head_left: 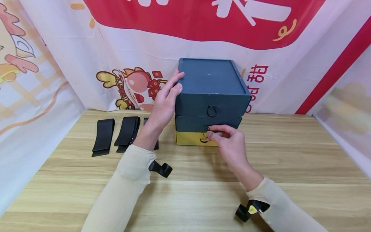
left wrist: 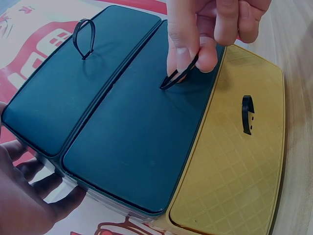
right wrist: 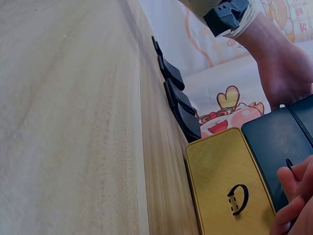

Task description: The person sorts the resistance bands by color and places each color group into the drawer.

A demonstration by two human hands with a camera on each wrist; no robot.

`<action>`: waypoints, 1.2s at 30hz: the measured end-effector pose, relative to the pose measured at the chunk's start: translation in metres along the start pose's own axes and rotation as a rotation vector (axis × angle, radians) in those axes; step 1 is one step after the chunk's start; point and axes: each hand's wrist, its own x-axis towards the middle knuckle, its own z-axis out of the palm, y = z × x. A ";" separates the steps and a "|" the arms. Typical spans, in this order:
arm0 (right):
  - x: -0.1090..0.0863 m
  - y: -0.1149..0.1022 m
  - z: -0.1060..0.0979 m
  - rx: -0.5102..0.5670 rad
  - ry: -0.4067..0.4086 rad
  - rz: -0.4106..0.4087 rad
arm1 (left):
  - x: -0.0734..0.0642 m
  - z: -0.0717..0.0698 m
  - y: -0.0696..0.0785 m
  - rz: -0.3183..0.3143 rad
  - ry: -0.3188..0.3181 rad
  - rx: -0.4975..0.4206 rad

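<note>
A small stack of drawers stands on the table, its upper part dark blue (head_left: 213, 77) and its lowest drawer yellow (head_left: 188, 138). My right hand (head_left: 230, 141) pinches the black loop pull (left wrist: 178, 81) of the middle blue drawer (left wrist: 137, 122) between thumb and fingertips. That drawer's front lies nearly level with the one above. Against the left side of the top blue drawer (head_left: 213, 106) rests my left hand (head_left: 165, 104), its fingers extended along the upper edge. Other black loop pulls hang on the top drawer and on the yellow drawer (right wrist: 238, 199).
Left of the stack lie several folded black straps (head_left: 103, 137), one of them partly hidden behind my left forearm. A printed cloth (head_left: 139, 42) hangs right behind the stack. The wooden table (head_left: 197, 206) extends in front and to the right.
</note>
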 end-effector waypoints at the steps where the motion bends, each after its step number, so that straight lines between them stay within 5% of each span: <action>1: 0.000 0.000 0.000 0.000 -0.002 -0.001 | 0.000 0.000 0.000 0.001 0.000 -0.001; 36: 0.004 -0.001 -0.005 -0.033 -0.059 0.028 | 0.000 -0.001 -0.001 -0.001 -0.002 0.000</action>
